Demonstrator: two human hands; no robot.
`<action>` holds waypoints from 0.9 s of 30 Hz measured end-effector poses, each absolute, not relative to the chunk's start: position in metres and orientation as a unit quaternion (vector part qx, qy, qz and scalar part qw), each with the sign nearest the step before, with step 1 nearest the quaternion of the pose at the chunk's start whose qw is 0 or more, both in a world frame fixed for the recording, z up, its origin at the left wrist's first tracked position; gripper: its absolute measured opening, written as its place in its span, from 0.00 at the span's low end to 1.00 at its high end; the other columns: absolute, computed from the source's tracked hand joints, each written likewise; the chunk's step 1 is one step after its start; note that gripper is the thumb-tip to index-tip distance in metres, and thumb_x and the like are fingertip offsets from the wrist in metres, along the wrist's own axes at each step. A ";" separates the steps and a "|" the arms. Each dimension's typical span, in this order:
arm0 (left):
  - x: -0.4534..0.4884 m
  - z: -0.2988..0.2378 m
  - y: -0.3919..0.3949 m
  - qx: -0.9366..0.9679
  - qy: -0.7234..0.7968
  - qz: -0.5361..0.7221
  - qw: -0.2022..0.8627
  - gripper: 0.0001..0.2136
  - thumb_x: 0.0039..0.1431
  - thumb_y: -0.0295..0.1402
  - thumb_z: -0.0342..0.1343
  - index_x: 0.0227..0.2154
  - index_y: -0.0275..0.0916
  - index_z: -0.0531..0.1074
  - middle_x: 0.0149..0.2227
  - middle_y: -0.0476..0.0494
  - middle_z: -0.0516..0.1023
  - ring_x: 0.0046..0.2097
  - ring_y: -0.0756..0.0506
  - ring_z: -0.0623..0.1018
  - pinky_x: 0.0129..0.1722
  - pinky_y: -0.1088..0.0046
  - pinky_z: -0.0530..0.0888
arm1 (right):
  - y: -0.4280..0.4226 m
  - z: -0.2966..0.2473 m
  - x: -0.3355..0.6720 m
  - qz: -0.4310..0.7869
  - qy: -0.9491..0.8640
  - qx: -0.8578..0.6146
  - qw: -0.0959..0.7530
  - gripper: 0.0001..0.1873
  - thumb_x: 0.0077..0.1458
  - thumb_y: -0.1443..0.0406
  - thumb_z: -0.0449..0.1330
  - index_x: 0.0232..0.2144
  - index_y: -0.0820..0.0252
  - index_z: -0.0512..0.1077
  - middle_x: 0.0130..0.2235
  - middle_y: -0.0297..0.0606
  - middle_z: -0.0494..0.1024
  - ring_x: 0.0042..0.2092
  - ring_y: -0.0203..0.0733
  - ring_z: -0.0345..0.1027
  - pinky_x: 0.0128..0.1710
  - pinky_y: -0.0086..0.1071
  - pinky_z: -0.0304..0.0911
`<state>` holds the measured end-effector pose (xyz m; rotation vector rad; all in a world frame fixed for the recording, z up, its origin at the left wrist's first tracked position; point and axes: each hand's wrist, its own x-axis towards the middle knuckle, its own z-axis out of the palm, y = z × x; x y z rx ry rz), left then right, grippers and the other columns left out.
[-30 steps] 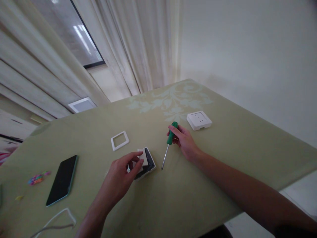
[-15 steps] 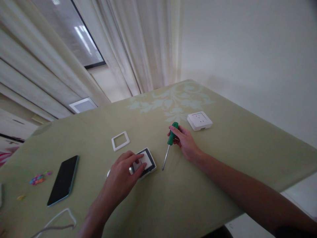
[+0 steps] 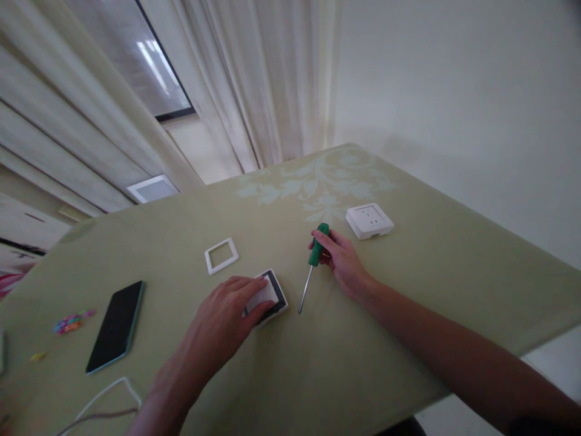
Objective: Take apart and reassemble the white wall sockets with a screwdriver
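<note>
The right hand (image 3: 336, 254) pinches a green-handled screwdriver (image 3: 319, 248), tip down, beside a white box (image 3: 282, 310) on the worktop (image 3: 354, 357). The left hand (image 3: 227, 309) has thumb and fingers touching the box's white panel (image 3: 269, 292); I can't tell if they pinch.

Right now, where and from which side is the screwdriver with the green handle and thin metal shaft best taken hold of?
Probably by its thick green handle, from the right, as the right hand grips it. The handle is the upper, wider end; the thin metal shaft slants down toward the person, offering less to hold.
</note>
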<state>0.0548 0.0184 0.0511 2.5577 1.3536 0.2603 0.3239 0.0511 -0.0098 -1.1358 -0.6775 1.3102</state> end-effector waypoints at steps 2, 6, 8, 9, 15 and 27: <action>0.054 0.052 0.020 0.875 0.463 0.080 0.118 0.15 0.70 0.43 0.60 0.54 0.46 0.81 0.54 0.43 0.85 0.54 0.36 0.83 0.56 0.52 0.79 | 0.051 -0.009 0.324 0.565 -0.288 -0.489 0.599 0.23 0.49 0.45 0.73 0.36 0.55 0.77 0.34 0.34 0.80 0.32 0.37 0.69 0.31 0.32 0.58; 0.059 0.061 0.024 0.873 0.472 0.038 0.117 0.14 0.70 0.44 0.60 0.52 0.47 0.82 0.52 0.42 0.86 0.52 0.35 0.84 0.54 0.52 0.79 | 0.051 -0.009 0.324 0.565 -0.285 -0.489 0.600 0.24 0.48 0.45 0.73 0.36 0.56 0.77 0.34 0.35 0.81 0.32 0.37 0.69 0.31 0.32 0.59; 0.063 0.067 0.024 0.874 0.473 0.010 0.108 0.13 0.70 0.44 0.59 0.50 0.47 0.83 0.50 0.41 0.87 0.51 0.34 0.85 0.53 0.51 0.79 | 0.051 -0.009 0.323 0.562 -0.286 -0.490 0.601 0.24 0.48 0.45 0.73 0.36 0.56 0.77 0.34 0.34 0.81 0.32 0.36 0.68 0.31 0.32 0.59; 0.065 0.070 0.025 0.875 0.473 -0.002 0.101 0.13 0.70 0.45 0.59 0.49 0.47 0.83 0.49 0.41 0.87 0.50 0.34 0.85 0.53 0.50 0.79 | 0.051 -0.009 0.323 0.562 -0.287 -0.491 0.601 0.24 0.48 0.45 0.73 0.36 0.56 0.77 0.34 0.34 0.81 0.31 0.36 0.68 0.31 0.31 0.59; 0.071 0.077 0.025 0.880 0.468 -0.034 0.072 0.12 0.70 0.44 0.59 0.48 0.48 0.83 0.44 0.41 0.88 0.47 0.33 0.86 0.49 0.53 0.79 | 0.051 -0.009 0.323 0.564 -0.278 -0.488 0.606 0.25 0.46 0.44 0.74 0.35 0.55 0.77 0.34 0.34 0.80 0.32 0.36 0.68 0.31 0.31 0.59; 0.046 0.038 0.025 0.843 0.493 0.158 0.149 0.18 0.62 0.48 0.68 0.51 0.48 0.84 0.50 0.44 0.87 0.51 0.36 0.85 0.52 0.56 0.81 | 0.049 -0.007 0.321 0.566 -0.283 -0.486 0.602 0.23 0.48 0.45 0.73 0.34 0.55 0.77 0.34 0.34 0.80 0.31 0.36 0.68 0.31 0.31 0.58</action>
